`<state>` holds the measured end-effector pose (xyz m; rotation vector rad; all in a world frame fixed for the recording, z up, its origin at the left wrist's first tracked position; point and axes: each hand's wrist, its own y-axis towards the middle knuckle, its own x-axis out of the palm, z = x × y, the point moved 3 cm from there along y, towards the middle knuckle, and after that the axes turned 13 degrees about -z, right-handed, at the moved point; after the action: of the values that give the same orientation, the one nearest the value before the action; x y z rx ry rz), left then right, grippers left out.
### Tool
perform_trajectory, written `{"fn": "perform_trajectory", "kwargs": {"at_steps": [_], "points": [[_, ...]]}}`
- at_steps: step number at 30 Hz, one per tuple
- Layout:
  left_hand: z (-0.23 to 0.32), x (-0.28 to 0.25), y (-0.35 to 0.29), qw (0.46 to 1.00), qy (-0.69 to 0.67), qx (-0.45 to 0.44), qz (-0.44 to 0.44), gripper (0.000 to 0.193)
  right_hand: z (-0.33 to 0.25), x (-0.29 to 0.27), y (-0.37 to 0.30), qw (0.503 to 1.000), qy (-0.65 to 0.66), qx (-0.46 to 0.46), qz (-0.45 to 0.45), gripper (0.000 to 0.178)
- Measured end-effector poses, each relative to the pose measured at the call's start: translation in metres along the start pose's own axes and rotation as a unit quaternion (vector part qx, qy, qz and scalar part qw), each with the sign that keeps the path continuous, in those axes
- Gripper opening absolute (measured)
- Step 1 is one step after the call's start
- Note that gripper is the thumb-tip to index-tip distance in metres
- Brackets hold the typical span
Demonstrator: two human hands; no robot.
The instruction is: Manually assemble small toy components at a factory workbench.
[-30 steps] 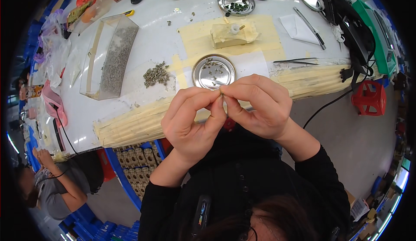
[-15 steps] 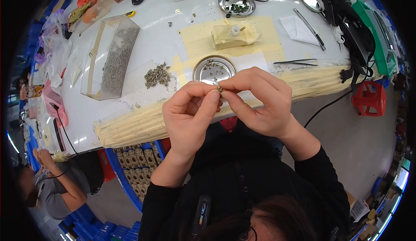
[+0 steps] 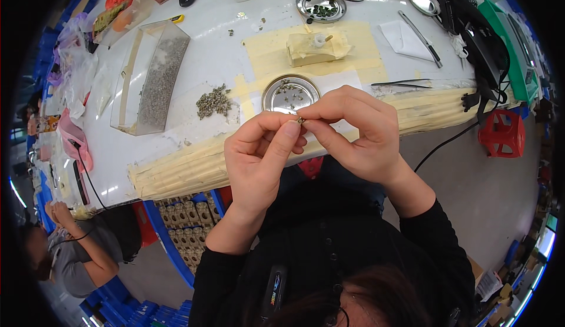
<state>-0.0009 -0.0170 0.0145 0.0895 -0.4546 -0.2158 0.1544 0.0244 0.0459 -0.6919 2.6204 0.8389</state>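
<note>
Between the fingertips of both hands is a small brassy metal part (image 3: 301, 120), too small to make out fully. My left hand (image 3: 262, 153) pinches it from one side with thumb and forefinger. From the other side, the thumb and forefinger of my right hand (image 3: 356, 136) close on it too. Just beyond the fingertips sits a round metal dish (image 3: 266, 99) with several similar small parts scattered in it. To the left of the dish lies a loose pile of small metal parts (image 3: 214, 102) on the white table.
A clear box (image 3: 132, 86) of tiny grey parts stands at the left. Beyond the dish is a tape-wrapped block (image 3: 309, 55). Tweezers (image 3: 403, 84) and a pen-like tool (image 3: 421, 40) lie to the right. A yellowish padded edge (image 3: 176, 165) runs along the table front. Another person (image 3: 88, 256) sits at left.
Both hands have shifted very slightly to the right, and the fingertips have adjusted a little around the small part. Nothing else has visibly moved.
</note>
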Motion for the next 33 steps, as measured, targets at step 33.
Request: {"fn": "perform_trajectory", "kwargs": {"at_steps": [33], "points": [[0.007,0.0,-0.003,0.994,0.104,0.026,-0.008,0.011,0.007,0.001,-0.002,0.998,0.065,0.011,-0.021,0.015]]}}
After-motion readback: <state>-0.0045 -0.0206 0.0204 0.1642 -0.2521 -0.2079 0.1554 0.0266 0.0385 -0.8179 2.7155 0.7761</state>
